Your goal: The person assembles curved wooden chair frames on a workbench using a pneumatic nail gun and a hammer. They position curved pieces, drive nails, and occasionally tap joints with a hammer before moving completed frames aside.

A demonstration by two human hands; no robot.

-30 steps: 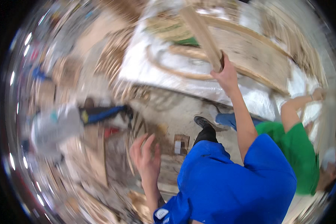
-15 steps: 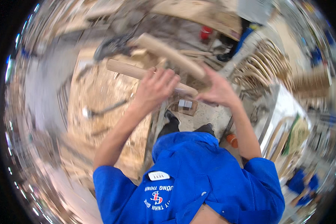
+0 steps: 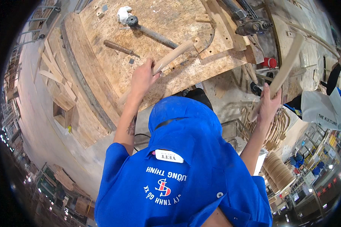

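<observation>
Over the near edge of the workbench (image 3: pixel 98 34), my left hand (image 3: pixel 143 78) is closed round a pale wooden bar (image 3: pixel 172 57). The bar slants up to the right, and its lower end passes behind my forearm. Well out to the right, my right hand (image 3: pixel 269 103) grips a second wooden bar (image 3: pixel 286 66), tilted with its upper end away from me. The two bars are apart. Beyond my left hand, a hammer (image 3: pixel 152 34) with a dark round head lies on the bench. Nearer sits a wooden-handled tool with a thin metal shaft (image 3: pixel 119 48).
A white crumpled cloth (image 3: pixel 124 15) and a power tool (image 3: pixel 252 27) lie on the bench. A red bucket (image 3: pixel 269 62) stands beyond it. Curved wooden parts (image 3: pixel 278 130) are stacked at right. Another person in a pale apron (image 3: pixel 322 108) works at far right. An open wooden box (image 3: pixel 63 110) is at left.
My view has turned left toward the bench. The two bars, close together before, are now spread apart, the right hand holding its bar far out to the right.
</observation>
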